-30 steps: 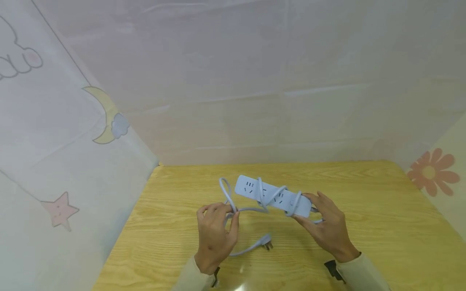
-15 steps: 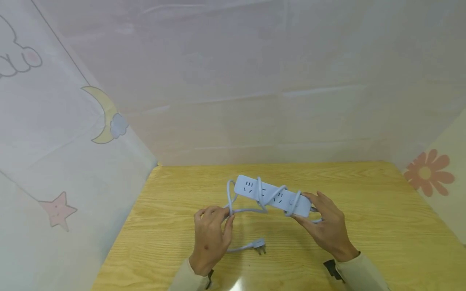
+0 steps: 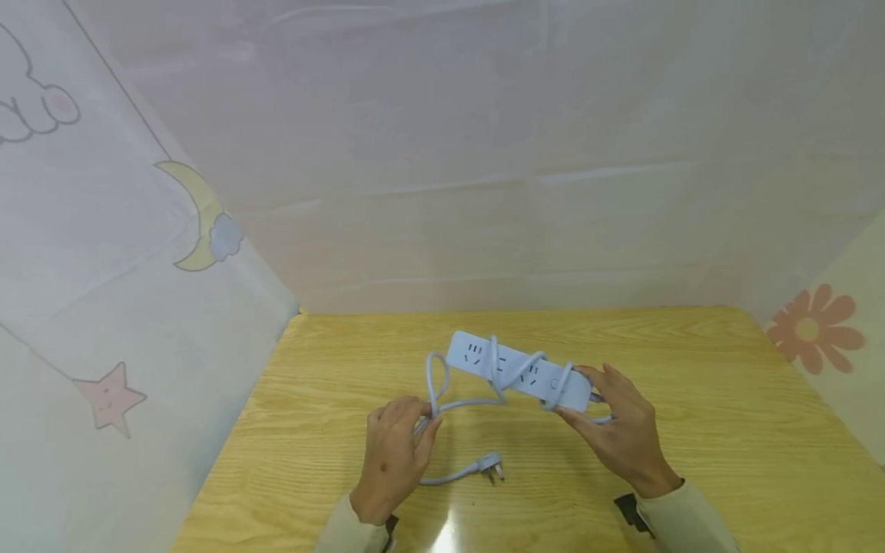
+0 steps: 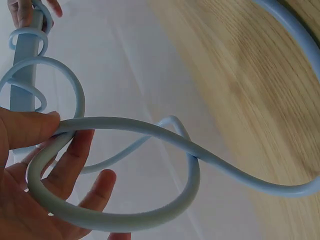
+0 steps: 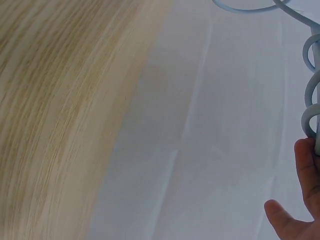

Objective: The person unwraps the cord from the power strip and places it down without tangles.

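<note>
- Right hand (image 5: 312, 205): fingertip at lowest coil of cord (image 5: 306, 120).
- Cord: coiled around bar (image 5: 317, 55), partly cropped.
- Wood-grained worktop (image 5: 60, 100): edge slants beside pale creased sheet (image 5: 185, 125).

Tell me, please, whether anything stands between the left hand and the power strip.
Only the cord: the left hand pinches it, and a loose loop of it hangs between that hand and the nearest end of the power strip. No other object is visible there.
</note>
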A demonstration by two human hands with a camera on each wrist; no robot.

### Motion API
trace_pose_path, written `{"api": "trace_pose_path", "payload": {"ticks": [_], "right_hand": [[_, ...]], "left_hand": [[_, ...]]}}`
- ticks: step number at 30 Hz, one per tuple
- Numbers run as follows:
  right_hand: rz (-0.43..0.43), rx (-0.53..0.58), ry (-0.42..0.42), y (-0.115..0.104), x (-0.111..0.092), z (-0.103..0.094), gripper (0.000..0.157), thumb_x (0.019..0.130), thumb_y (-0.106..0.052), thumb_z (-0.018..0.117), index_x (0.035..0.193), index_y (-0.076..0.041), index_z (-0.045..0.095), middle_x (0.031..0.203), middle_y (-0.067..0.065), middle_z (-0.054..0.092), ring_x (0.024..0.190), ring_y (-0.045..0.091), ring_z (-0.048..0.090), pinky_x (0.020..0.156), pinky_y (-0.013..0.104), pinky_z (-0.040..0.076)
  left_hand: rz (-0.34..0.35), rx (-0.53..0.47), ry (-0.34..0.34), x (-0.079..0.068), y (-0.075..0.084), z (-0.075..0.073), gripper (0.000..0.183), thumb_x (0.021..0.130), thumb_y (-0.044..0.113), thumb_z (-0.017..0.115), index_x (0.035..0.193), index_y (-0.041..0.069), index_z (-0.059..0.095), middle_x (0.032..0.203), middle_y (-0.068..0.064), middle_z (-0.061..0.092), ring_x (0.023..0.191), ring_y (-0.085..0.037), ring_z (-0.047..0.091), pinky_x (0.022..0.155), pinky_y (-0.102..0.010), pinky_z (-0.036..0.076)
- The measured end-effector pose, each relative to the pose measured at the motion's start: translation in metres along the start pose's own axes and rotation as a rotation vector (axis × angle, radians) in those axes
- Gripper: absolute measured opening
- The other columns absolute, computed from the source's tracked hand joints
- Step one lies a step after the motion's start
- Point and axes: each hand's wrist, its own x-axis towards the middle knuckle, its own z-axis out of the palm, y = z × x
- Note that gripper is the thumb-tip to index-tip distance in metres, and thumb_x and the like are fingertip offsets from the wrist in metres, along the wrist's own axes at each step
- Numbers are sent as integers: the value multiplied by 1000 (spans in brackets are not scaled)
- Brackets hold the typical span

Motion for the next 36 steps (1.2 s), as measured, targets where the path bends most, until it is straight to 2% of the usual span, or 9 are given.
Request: {"api": "trace_pose_path", "payload": {"ticks": [5, 11, 14, 24, 30, 36], "right_hand": [[-7, -5, 23, 0, -2, 2, 73, 91, -62, 58, 111, 7, 67, 101, 20, 71, 77, 33, 69, 107, 52, 40], [-37, -5, 44, 1, -2, 3, 70, 91, -61, 57, 113, 5, 68, 102, 18, 72, 79, 35, 68, 89, 66, 45], [-41, 5, 34, 2, -2, 3, 70, 91, -61, 58, 113, 4, 68, 102, 16, 72, 79, 37, 69, 85, 70, 45], [-19, 11, 14, 0, 0, 1, 74, 91, -63, 54, 111, 6, 67, 102, 18, 71, 88, 43, 66, 86, 73, 42], [-22, 24, -2, -1, 1, -1, 72, 91, -61, 57, 112, 7, 67, 104, 19, 72, 86, 42, 68, 86, 74, 42], [-19, 26, -24, 0, 0, -1, 71, 90, -60, 59, 113, 7, 67, 105, 19, 72, 85, 39, 69, 86, 72, 44]], "left_hand": [[19, -29, 16, -2, -3, -3, 23, 72, 7, 87, 87, 7, 70, 86, -1, 74, 97, -28, 67, 81, -50, 43], [10, -84, 14, -4, -5, -7, 21, 71, 4, 87, 86, 7, 72, 87, -2, 74, 97, -27, 66, 83, -51, 42], [10, -116, 23, -4, -7, -9, 20, 72, 4, 86, 86, 8, 73, 88, -1, 74, 97, -26, 66, 83, -49, 41], [98, -210, 87, 1, -10, -15, 19, 74, 1, 82, 89, 5, 70, 92, -1, 72, 99, -24, 62, 87, -45, 38], [103, -279, 126, 6, -10, -17, 14, 79, 5, 77, 91, 5, 70, 92, -3, 70, 98, -25, 61, 90, -41, 38], [122, -336, 187, 9, -9, -18, 24, 73, -7, 79, 93, 2, 69, 90, -9, 70, 92, -27, 62, 88, -38, 39]]}}
